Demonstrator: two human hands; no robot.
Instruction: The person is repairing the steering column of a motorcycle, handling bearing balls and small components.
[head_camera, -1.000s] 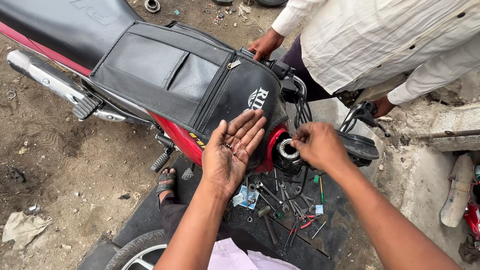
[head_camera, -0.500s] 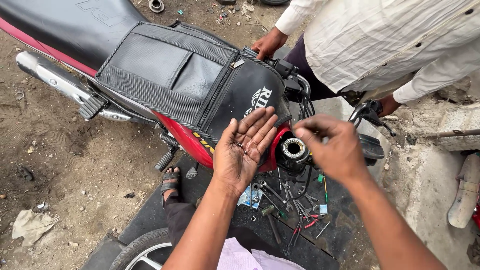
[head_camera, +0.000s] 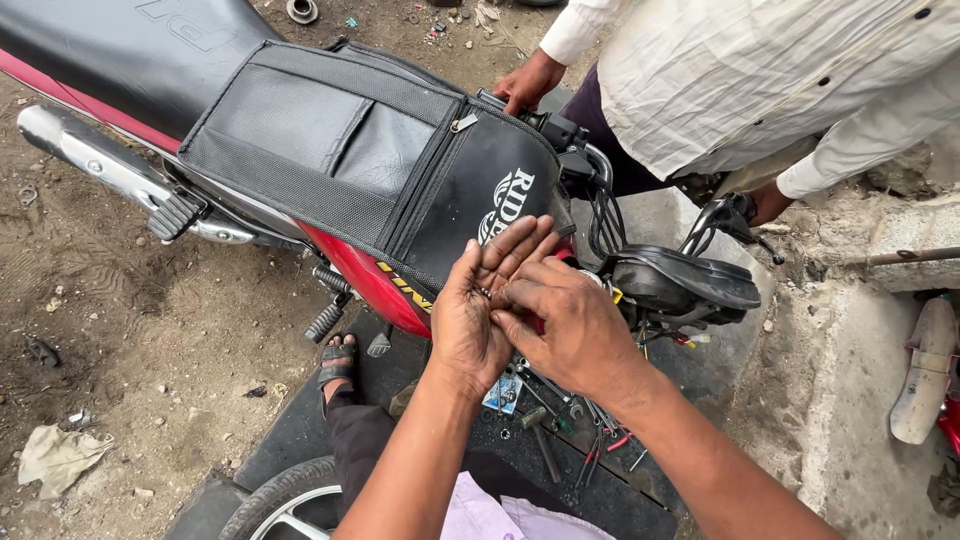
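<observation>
Left hand (head_camera: 480, 310) lies open, cupping tiny metal bits (head_camera: 487, 293); right hand (head_camera: 570, 325) pinches at them; light, slippery, best taken by fingertips.

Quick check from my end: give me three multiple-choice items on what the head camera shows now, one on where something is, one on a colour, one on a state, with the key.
1. Where are the loose tools?
A. On the dark mat below the hands
B. On the seat
C. In the other person's hand

2. What colour is the tank panel under the black tank cover?
A. Blue
B. Red
C. Green

3. How is the left hand held?
A. In a fist
B. Flat on the ground
C. Palm up, fingers spread

Key:
1 A, the tools lie scattered on the mat beneath the wrists.
2 B, red bodywork shows below the cover's edge.
3 C, the palm faces up and the right hand has its fingers pinching down at it; what small thing lies there is too small to tell.
</observation>
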